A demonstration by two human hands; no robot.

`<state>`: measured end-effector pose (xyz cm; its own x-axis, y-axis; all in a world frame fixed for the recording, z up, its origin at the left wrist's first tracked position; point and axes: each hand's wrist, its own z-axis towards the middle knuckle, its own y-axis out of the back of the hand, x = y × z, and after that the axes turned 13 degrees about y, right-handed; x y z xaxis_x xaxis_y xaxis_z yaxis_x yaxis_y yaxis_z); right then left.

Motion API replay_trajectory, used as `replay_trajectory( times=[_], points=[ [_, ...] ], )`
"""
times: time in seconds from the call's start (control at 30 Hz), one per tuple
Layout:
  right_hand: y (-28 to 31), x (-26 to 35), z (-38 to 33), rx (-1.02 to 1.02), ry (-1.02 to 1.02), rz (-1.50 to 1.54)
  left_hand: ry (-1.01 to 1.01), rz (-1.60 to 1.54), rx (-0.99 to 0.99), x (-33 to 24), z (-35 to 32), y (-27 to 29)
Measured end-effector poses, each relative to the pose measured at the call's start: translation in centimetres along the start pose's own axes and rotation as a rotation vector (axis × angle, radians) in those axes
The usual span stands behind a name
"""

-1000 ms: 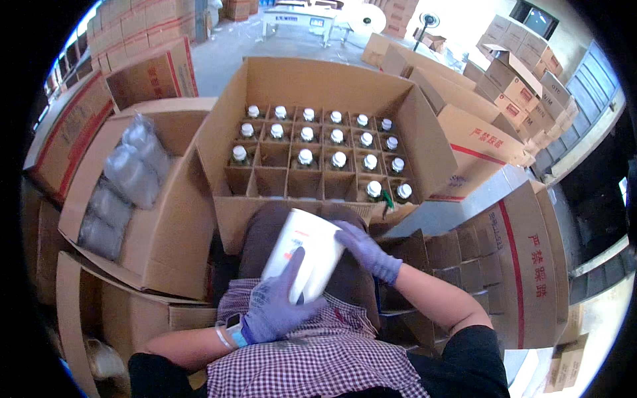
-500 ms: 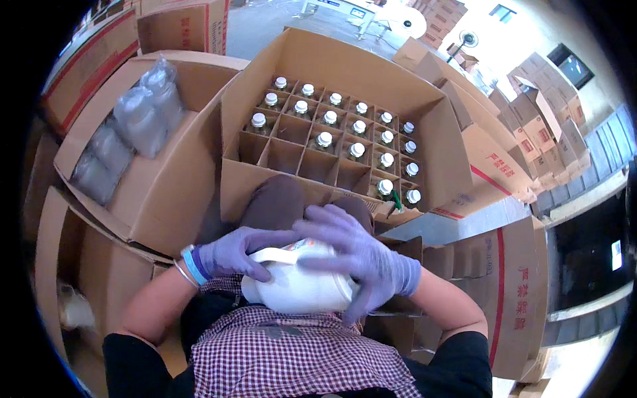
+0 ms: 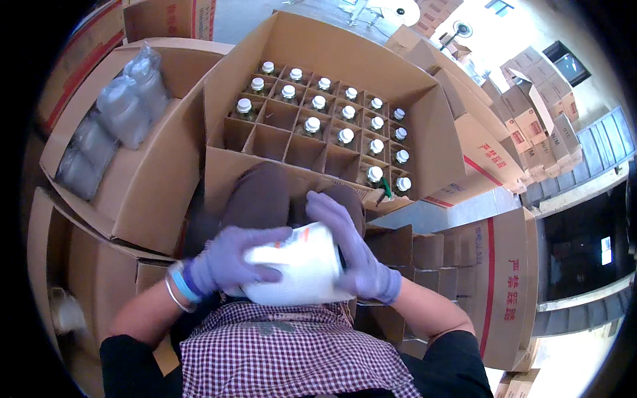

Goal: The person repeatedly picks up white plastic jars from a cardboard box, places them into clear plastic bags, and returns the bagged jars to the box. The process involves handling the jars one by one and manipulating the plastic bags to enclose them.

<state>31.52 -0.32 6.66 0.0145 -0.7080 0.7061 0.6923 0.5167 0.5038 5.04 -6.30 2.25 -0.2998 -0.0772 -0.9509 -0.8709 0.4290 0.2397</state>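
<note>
Above my lap I hold a white, rounded, cylinder-like thing [image 3: 298, 265] with a small orange print near its top; its exact kind does not show. My left hand [image 3: 242, 262], in a purple-grey glove, wraps round its left end. On its right end lies my right hand [image 3: 355, 255], gloved alike, the fingers long against the end and the thumb side low. Just beyond my knees stands an open carton [image 3: 265, 166] with cardboard dividers. Several bottles with white caps [image 3: 312, 125] stand in its cells, while some cells in the nearer rows hold none.
At the left, an open carton [image 3: 156, 166] holds several clear plastic-wrapped bundles [image 3: 123, 109]. Another open carton [image 3: 93, 278] sits nearer, with a blurred pale thing inside. A divided carton [image 3: 497, 285] is at my right. Stacked cartons [image 3: 531, 126] and a fan [image 3: 462, 29] are farther back.
The white thing has turned in my hands, and a pale strip by my left thumb no longer shows. My right hand has shifted from over its top to its right end.
</note>
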Motion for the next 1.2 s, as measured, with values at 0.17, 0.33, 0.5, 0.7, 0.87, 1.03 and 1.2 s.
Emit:
replay_trajectory(
  times=[0.17,0.33,0.5,0.7,0.87,1.03,1.2],
  points=[
    [1.9,0.6,1.9,0.390,0.301,-0.130,0.118,-0.383,0.046,1.3,1.2,0.3],
    [-0.4,-3.8,-0.8,-0.041,-0.631,0.596,0.223,-0.006,-0.336,-0.1,0.5,-5.4],
    [2.4,1.7,1.3,0.241,0.116,-0.101,0.091,-0.447,0.138,0.6,2.6,1.0],
    [1.4,-2.9,-2.5,0.190,-0.119,0.175,0.128,-0.231,-0.211,2.8,2.2,-3.1],
    [-1.0,-4.2,-4.8,-0.088,-0.526,0.454,0.230,-0.024,-0.314,0.4,1.5,-4.7],
    [2.5,-2.5,-2.4,-0.014,-0.171,0.154,0.091,-0.252,-0.032,-0.5,4.7,-0.4],
    [4.7,2.1,1.3,0.513,0.397,-0.174,0.094,-0.406,0.289,1.6,6.5,0.2]
  ],
)
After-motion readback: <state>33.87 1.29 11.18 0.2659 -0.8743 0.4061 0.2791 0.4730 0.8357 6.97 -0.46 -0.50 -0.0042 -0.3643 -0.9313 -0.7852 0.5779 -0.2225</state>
